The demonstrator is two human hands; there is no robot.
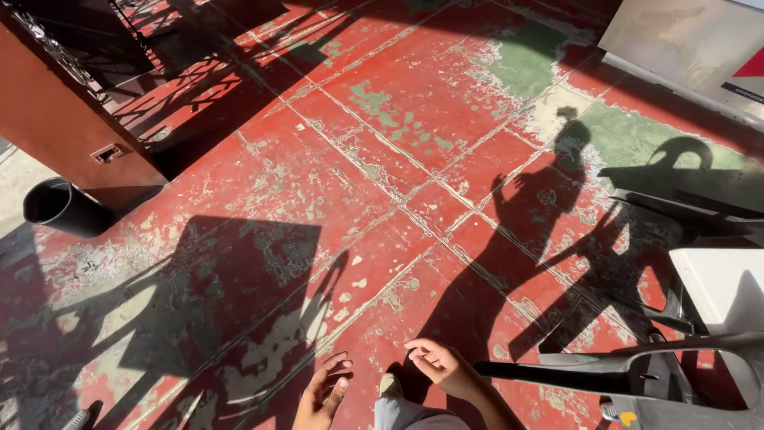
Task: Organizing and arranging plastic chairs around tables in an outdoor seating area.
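Down at the bottom edge of the painted concrete floor (382, 159), both hands are up and empty, with nothing gripped in either. Right hand (440, 366) hovers palm-up, fingers loosely curled and spread, wrist bent, forearm running off toward the lower right. Left hand (322, 390) sits lower, fingers relaxed and apart, thumb out, pointing up the floor. Nearest thing to the right hand is the dark plastic chair (637, 374), its arm reaching in from the bottom right corner, close to the fingers but not touching. Judging from this, a good grab there would mean turning the palm over and closing on the chair arm squarely, feet clear of the legs. Between the hands, a grey trouser leg (402, 414) and a shoe tip show. Further out, a black bucket (56, 205) stands at the left edge beside a brown metal gate (72, 119), well apart from both hands. Long shadows stripe the worn red paint.
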